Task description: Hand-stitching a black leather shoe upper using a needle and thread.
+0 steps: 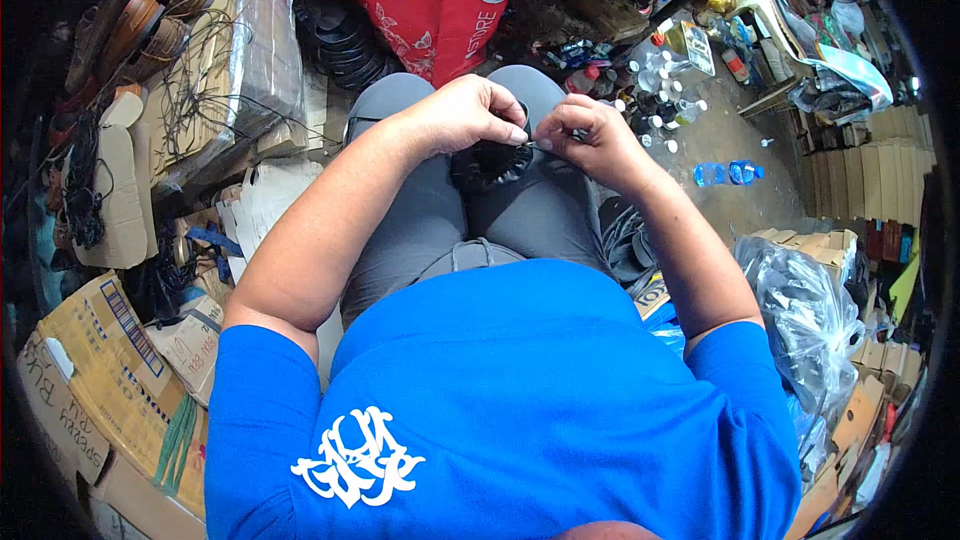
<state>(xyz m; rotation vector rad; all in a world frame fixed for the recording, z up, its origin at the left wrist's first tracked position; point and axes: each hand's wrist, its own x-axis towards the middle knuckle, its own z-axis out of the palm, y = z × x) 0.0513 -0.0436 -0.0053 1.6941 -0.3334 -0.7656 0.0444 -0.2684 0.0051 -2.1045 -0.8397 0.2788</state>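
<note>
A glossy black, rounded piece (488, 166) rests between my thighs, just below my hands; its exact kind is hard to make out. My left hand (475, 112) comes over it from the left, with thumb and fingers pinched together on its upper edge. Close by on the right, my right hand (592, 136) is closed, thumb and forefinger pinched at the same edge. Whatever those right fingertips hold is too small to name. The two sets of fingertips nearly meet above the black piece, and my left hand covers part of it.
Beyond my knees stands a red shopping bag (450, 0), with stacked black rounded items (345, 45) beside it. Cardboard boxes (120, 380) pile up at left. Plastic bottles (660, 80) and blue bottles (728, 174) lie on the floor at right, near a clear plastic bag (800, 310).
</note>
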